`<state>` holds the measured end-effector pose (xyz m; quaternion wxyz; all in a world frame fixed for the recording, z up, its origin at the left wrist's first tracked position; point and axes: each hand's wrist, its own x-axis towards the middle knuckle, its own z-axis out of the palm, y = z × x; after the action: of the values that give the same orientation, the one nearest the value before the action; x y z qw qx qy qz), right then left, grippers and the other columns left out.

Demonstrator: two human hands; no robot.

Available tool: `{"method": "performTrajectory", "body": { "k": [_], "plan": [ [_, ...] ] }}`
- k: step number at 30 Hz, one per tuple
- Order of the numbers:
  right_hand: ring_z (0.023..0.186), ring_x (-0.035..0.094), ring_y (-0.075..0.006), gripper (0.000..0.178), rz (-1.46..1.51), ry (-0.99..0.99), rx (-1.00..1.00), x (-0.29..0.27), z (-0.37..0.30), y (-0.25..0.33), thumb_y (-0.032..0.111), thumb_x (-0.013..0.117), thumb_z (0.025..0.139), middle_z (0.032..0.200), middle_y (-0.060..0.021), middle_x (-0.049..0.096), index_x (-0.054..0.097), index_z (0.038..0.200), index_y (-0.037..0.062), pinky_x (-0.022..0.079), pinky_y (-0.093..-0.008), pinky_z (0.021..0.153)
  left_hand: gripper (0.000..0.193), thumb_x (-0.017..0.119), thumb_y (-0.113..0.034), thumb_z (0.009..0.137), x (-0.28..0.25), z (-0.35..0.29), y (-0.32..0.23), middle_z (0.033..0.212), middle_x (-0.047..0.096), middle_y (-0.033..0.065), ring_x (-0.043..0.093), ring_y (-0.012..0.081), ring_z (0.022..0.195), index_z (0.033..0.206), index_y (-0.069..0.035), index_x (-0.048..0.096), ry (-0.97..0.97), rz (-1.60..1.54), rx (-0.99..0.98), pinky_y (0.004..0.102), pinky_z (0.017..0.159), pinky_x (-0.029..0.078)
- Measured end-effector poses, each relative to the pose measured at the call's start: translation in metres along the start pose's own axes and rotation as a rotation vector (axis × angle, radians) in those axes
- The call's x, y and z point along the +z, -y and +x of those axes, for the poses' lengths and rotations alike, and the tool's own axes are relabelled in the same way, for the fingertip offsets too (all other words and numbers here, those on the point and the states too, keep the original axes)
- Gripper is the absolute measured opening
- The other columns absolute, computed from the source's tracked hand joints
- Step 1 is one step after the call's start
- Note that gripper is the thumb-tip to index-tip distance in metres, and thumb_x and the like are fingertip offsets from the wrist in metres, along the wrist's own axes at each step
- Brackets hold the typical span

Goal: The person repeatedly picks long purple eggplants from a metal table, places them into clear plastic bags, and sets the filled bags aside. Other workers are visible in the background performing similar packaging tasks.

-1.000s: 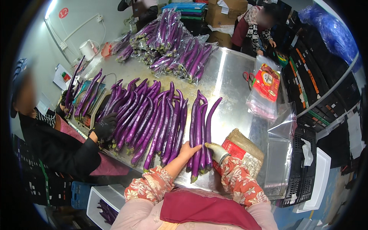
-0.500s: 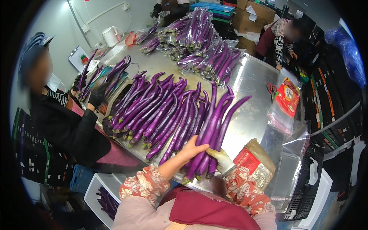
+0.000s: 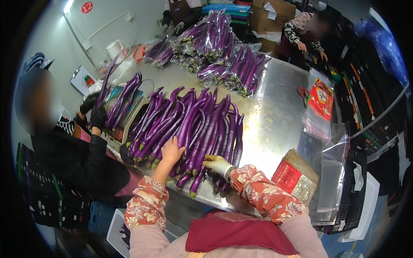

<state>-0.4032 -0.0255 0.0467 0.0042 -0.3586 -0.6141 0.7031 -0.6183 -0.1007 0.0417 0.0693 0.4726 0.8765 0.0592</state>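
Head view: purple eggplants point(image 3: 185, 124) heaped on the steel table point(image 3: 279, 112) before you. Your bare left hand point(image 3: 172, 151) lies half-spread on them; gloved right hand point(image 3: 218, 164) curls alongside. Can't tell if either grips. Likely firm, slick, bruisable: cradle near stem ends.

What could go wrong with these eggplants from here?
One of the eggplants might drop: several stem ends lie close to the near edge of the metal table. The loosely heaped pile could also slide or roll, with the left hand and gloved right hand at it.
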Motion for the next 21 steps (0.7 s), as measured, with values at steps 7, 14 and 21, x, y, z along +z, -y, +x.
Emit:
{"method": "performTrajectory", "body": {
  "k": [7, 14, 21],
  "plan": [
    [0.084, 0.057, -0.0137, 0.045, 0.088, 0.007, -0.027, -0.011, -0.055, -0.01, 0.022, 0.057, 0.084, 0.097, -0.0085, 0.062, 0.048, 0.122, -0.001, 0.047, -0.025, 0.073, 0.062, 0.063, -0.039, 0.076, -0.007, -0.015, 0.009, 0.122, 0.049, 0.0144, 0.046, 0.0321, 0.111, 0.123, -0.002, 0.044, -0.256, -0.1, 0.061, 0.0463, 0.09, 0.036],
    [0.083, 0.059, -0.0125, 0.033, 0.379, -0.189, -0.029, -0.043, -0.119, -0.043, 0.018, 0.048, 0.09, 0.098, -0.0073, 0.063, 0.052, 0.117, -0.0005, 0.047, -0.0242, 0.073, 0.035, 0.062, -0.016, 0.077, -0.039, -0.081, -0.024, 0.102, 0.058, 0.0162, 0.053, 0.0331, 0.097, 0.108, -0.001, 0.055, -0.353, -0.547, 0.345, 0.0399, 0.084, 0.041],
    [0.078, 0.057, -0.0095, 0.028, 0.512, -0.322, 0.082, -0.036, -0.176, -0.094, 0.016, 0.049, 0.091, 0.094, -0.0057, 0.063, 0.055, 0.112, -0.0011, 0.046, -0.0228, 0.068, 0.03, 0.062, -0.012, 0.076, -0.027, -0.122, -0.038, 0.091, 0.06, 0.0138, 0.055, 0.0317, 0.085, 0.103, -0.001, 0.058, -0.264, -0.62, 0.409, 0.0398, 0.076, 0.043]
  ]
}}
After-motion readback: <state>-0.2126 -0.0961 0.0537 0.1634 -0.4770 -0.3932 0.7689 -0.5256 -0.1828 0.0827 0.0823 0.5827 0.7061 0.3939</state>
